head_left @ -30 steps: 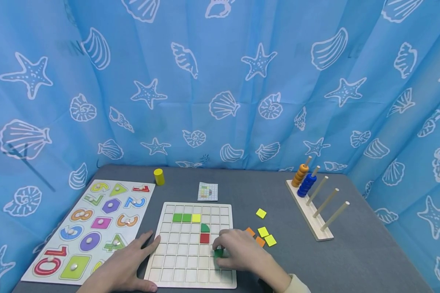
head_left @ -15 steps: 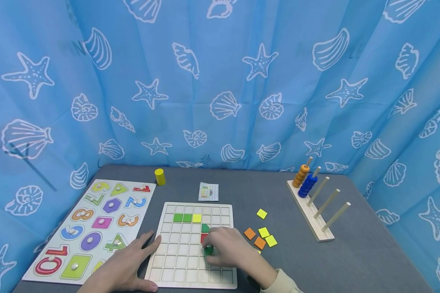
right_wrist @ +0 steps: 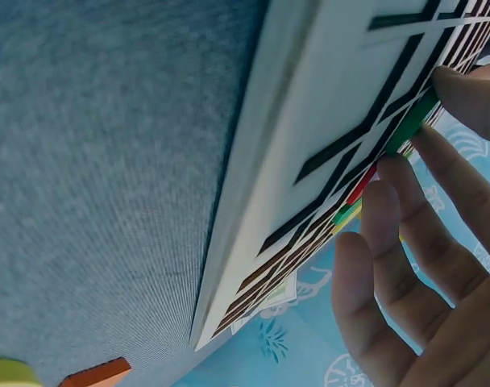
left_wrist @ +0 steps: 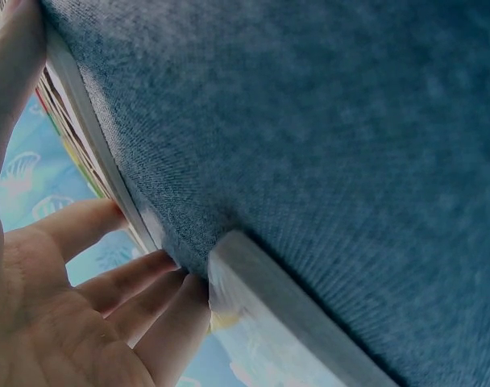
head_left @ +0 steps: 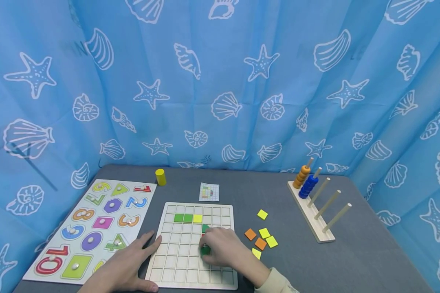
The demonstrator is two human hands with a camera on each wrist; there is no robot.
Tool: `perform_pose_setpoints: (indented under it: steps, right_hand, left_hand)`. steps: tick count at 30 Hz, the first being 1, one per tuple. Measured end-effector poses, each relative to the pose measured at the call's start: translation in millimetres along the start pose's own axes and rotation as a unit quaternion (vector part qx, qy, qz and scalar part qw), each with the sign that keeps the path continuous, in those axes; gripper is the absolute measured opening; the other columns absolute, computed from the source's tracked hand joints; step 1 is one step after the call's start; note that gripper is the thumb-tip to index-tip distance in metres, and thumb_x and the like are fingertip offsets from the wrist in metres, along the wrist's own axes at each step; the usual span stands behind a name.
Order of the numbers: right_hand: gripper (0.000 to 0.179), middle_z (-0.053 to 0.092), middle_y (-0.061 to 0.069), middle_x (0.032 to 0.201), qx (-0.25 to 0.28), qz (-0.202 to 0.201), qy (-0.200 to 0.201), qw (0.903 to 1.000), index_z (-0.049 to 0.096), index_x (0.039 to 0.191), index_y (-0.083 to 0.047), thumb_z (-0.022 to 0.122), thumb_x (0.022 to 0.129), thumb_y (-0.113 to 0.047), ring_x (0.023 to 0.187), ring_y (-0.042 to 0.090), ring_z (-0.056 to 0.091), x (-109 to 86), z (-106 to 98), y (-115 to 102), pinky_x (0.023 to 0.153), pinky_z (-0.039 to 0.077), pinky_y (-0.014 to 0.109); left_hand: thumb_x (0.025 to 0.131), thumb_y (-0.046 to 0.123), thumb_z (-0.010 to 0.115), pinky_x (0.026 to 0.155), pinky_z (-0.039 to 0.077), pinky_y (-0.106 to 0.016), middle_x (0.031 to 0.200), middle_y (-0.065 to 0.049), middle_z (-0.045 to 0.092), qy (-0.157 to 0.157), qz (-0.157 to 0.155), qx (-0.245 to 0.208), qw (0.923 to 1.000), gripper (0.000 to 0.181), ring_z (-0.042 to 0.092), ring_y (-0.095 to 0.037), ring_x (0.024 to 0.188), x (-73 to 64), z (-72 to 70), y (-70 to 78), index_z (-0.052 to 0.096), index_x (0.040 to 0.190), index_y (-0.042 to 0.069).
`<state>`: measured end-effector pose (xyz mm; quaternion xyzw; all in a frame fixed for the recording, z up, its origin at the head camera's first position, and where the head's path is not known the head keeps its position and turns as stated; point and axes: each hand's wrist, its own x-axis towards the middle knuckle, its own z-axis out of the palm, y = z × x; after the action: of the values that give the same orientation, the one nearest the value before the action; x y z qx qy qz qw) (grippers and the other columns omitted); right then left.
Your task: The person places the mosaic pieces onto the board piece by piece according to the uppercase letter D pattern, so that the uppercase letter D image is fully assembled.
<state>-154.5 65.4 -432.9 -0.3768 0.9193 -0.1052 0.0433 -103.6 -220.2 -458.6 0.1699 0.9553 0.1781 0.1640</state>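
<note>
A wooden grid board lies flat on the table. My left hand rests along its left edge, and in the left wrist view the extended fingers touch that edge. Between thumb and fingers my right hand pinches a dark green tile, low over the squares right of the middle; the same tile shows at the fingertips in the right wrist view. Two green squares and a yellow square sit in an upper row. A curved green tile and a red square are partly hidden by the right hand.
Loose yellow tiles and orange tiles lie right of the board. Behind it are a printed pattern card and a yellow cylinder. A number puzzle lies left; a peg stand with orange and blue beads stands right.
My right hand has moved left and slightly away from me with the green tile, now covering most of the red square. More loose tiles show behind it. My left hand stays at the board's edge.
</note>
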Motion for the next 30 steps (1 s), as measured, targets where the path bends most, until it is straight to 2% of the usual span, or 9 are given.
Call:
perform_pose_setpoints:
  steps: [8, 15, 21, 30]
  right_hand:
    - [0.007, 0.072, -0.013, 0.078, -0.001, 0.001, 0.011, 0.9999, 0.08, 0.082, -0.022, 0.085, 0.078, -0.021, 0.065, -0.005, 0.048, 1.6, 0.5, -0.6, 0.05, 0.035, 0.012]
    - [0.008, 0.076, -0.012, 0.08, 0.001, 0.004, 0.019, 0.9998, 0.081, 0.081, -0.023, 0.087, 0.078, -0.019, 0.071, -0.003, 0.061, 2.4, 2.4, -0.3, 0.053, 0.042, 0.013]
    - [0.009, 0.074, -0.013, 0.078, 0.008, 0.009, 0.017, 0.9998, 0.08, 0.079, -0.023, 0.088, 0.077, -0.019, 0.071, -0.003, 0.06, 2.7, 2.5, -0.3, 0.056, 0.046, 0.016]
    - [0.009, 0.073, -0.013, 0.077, 0.025, 0.012, 0.019, 0.9994, 0.08, 0.078, -0.022, 0.089, 0.077, -0.021, 0.069, -0.004, 0.057, 2.0, 3.5, -0.4, 0.055, 0.044, 0.015]
  left_hand:
    - [0.06, 0.078, 0.081, 0.102, 0.046, -0.07, 0.159, -0.029, 0.037, -0.001, -0.008, -0.002, 1.0, 0.121, 0.047, -0.053, 0.138, -0.2, 0.0, 0.4, 0.043, 0.156, 0.012]
    - [0.061, 0.077, 0.081, 0.102, 0.046, -0.071, 0.159, -0.029, 0.037, -0.002, -0.01, -0.003, 0.9999, 0.121, 0.046, -0.054, 0.139, -0.3, 0.0, 0.6, 0.043, 0.156, 0.012]
    - [0.061, 0.077, 0.081, 0.102, 0.046, -0.07, 0.16, -0.029, 0.036, -0.004, -0.012, -0.005, 0.9999, 0.121, 0.046, -0.054, 0.139, -0.2, -0.6, 1.4, 0.042, 0.156, 0.012]
    - [0.062, 0.077, 0.08, 0.101, 0.048, -0.07, 0.159, -0.03, 0.036, -0.002, 0.001, 0.0, 1.0, 0.122, 0.048, -0.054, 0.137, -0.3, -0.5, 0.4, 0.042, 0.156, 0.01]
